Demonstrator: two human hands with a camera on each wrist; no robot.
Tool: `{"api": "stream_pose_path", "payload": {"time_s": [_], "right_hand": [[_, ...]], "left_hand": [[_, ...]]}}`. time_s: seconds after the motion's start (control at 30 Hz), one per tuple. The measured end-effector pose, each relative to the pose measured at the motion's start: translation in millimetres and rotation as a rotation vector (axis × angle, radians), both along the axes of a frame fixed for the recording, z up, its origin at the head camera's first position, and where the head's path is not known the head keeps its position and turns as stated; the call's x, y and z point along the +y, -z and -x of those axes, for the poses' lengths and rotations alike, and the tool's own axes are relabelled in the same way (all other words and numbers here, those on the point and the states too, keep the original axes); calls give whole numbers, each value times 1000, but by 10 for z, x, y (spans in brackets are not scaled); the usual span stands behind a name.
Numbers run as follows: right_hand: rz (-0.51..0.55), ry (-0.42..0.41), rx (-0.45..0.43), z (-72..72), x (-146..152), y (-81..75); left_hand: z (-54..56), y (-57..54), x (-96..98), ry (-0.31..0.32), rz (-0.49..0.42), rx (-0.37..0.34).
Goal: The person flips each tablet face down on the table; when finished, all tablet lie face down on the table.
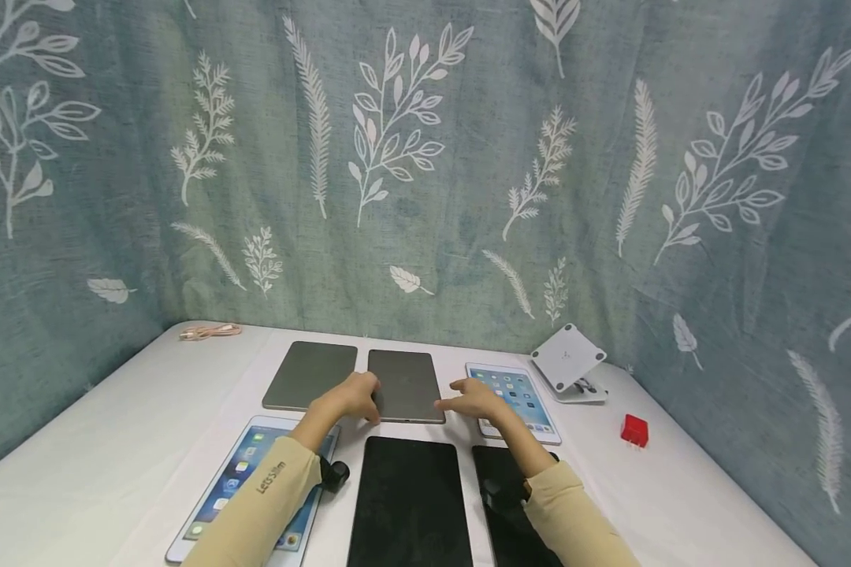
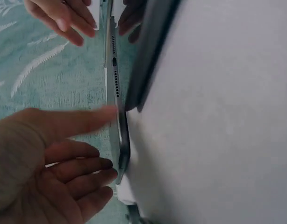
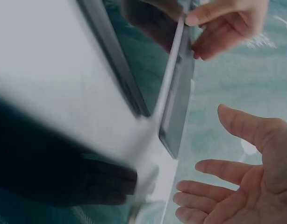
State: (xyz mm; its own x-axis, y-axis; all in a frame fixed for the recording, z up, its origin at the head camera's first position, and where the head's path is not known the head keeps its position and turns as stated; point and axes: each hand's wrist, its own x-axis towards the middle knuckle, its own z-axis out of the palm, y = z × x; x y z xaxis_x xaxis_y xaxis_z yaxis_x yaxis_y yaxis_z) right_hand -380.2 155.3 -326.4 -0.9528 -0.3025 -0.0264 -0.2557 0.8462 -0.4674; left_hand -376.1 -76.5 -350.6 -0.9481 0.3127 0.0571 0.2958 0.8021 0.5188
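Note:
A dark grey tablet (image 1: 406, 382) lies back side up in the rear middle of the table. At its left edge is my left hand (image 1: 354, 396), its thumb tip right at the tablet's near corner in the left wrist view and the other fingers loosely bent. On the opposite side my right hand (image 1: 473, 400) reaches toward the near right corner. Its thumb (image 3: 241, 125) and fingers are spread, with nothing between them, in the right wrist view. A second tablet (image 1: 308, 374), greenish grey, lies left of the first.
Nearer stand out two black-screened tablets (image 1: 411, 504) (image 1: 503, 504). White tablets with lit screens lie at left (image 1: 237, 465) and right (image 1: 518, 394). Farther right are a silver folding stand (image 1: 569, 358) and a red plug adapter (image 1: 634, 430). A coiled cable (image 1: 209, 331) sits back left.

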Motion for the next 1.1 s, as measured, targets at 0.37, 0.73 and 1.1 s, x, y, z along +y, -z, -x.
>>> {"api": "stream_pose_path", "payload": {"time_s": [0.37,0.73,1.1], "right_hand": [[115,58,-65,-81,701,-167],[142,140,-55,-137,1211,-91],[156,207,-54,-55,1391,73]], "left_hand": [[-6,-126,516,152,90,25],[10,-167,1209,224,304,60],[-85,-132,1629,183,449,98]]}}
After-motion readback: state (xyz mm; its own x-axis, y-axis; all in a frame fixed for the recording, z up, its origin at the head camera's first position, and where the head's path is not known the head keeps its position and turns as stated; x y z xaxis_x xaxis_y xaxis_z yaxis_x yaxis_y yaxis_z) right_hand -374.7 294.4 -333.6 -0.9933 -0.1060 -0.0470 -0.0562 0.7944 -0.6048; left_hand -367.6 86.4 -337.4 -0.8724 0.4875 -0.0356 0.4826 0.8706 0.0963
